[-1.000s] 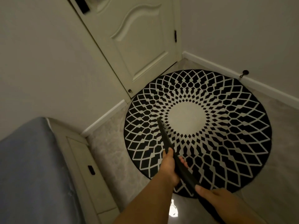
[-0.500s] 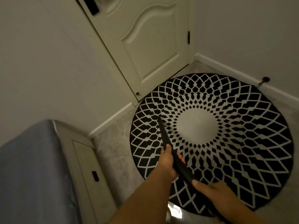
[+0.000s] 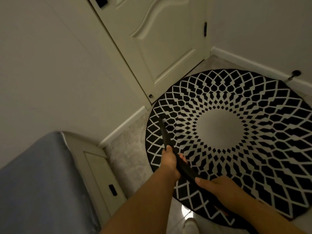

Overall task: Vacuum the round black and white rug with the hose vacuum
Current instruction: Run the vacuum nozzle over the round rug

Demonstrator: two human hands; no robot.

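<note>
The round black and white rug (image 3: 236, 132) lies on the floor in front of a door, with a plain white centre. A long black vacuum nozzle (image 3: 164, 134) slants across its left side, its tip resting on the pattern near the left rim. My left hand (image 3: 169, 160) grips the nozzle about halfway along. Farther back, my right hand (image 3: 219, 186) holds the black hose end, thumb lying along it. The rest of the hose runs out of sight below my right arm.
A closed cream door (image 3: 160, 48) stands behind the rug, with walls and white baseboard (image 3: 125, 125) either side. A bed with a grey-blue cover (image 3: 33, 183) and cream frame fills the lower left. A small black doorstop (image 3: 295, 73) sits at the right wall.
The view has swung left, so the rug sits farther right. The nozzle tip has moved outward from near the white centre toward the rug's left rim. Both hands keep their hold.
</note>
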